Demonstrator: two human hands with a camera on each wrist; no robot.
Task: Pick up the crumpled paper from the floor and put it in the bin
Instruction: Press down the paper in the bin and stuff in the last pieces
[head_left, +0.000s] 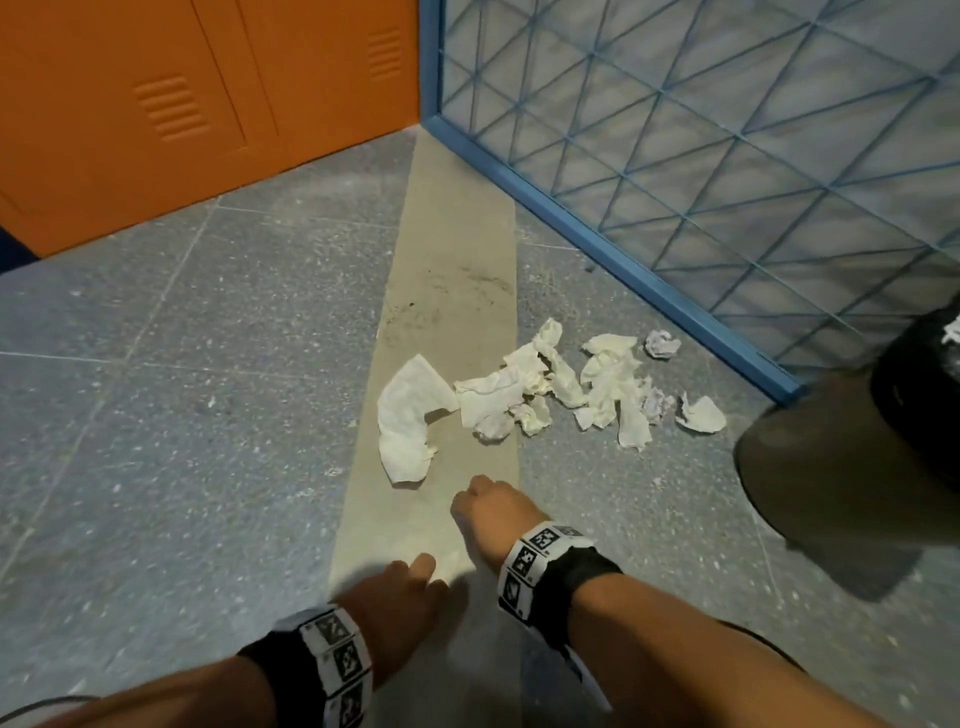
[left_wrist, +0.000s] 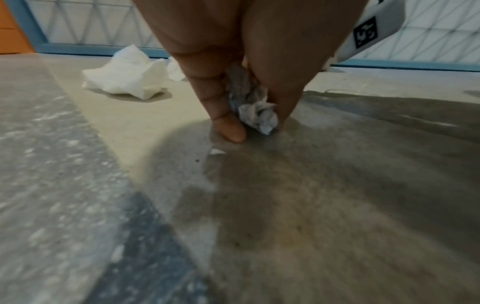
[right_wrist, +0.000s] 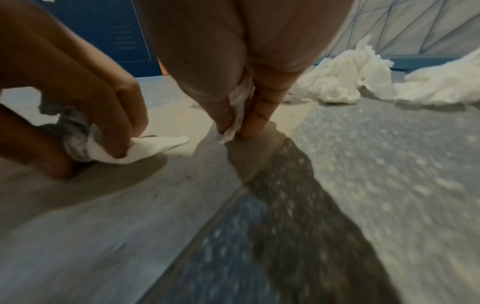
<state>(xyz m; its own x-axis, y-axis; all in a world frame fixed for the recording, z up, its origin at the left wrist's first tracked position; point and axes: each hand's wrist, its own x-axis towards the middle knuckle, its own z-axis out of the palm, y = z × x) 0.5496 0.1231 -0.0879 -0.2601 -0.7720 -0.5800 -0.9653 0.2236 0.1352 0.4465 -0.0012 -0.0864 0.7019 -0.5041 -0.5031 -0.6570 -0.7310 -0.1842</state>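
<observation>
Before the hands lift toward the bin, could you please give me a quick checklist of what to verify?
1. Left hand pinches a crumpled paper: ok.
2. Right hand pinches a paper scrap: ok.
3. Both scraps clear of the floor: cannot tell.
4. Bin within view at the right: ok.
5. Bin opening unobstructed: cannot tell.
6. Floor cleared of the paper pile: not ok.

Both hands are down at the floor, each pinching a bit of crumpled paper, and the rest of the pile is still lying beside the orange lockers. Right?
Not quite. The left hand and right hand each pinch a scrap, but the pile lies along the blue mesh partition, near the bin, not beside the orange lockers. The head view shows it.
</observation>
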